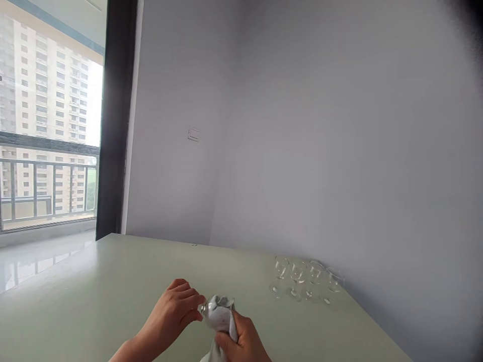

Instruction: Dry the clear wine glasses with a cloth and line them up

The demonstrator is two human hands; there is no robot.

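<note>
A clear stemmed glass (207, 312) lies on its side in the air above the near part of the table, its bowl turned to the right. My left hand (180, 305) is closed around its stem end; the foot is hidden by the fingers. A pale grey-white cloth (221, 318) fills the bowl and hangs out over the rim. My right hand (244, 338) grips this cloth at the rim, with the thumb below and the fingers partly hidden behind it. The loose end of the cloth drops toward the bottom edge of the view.
Several clear stemmed glasses (297, 274) stand upright in a row near the right edge of the pale green glossy table (124, 286). Grey walls meet behind the table, with a switch (193, 133) on one. A large window (49, 125) is on the left.
</note>
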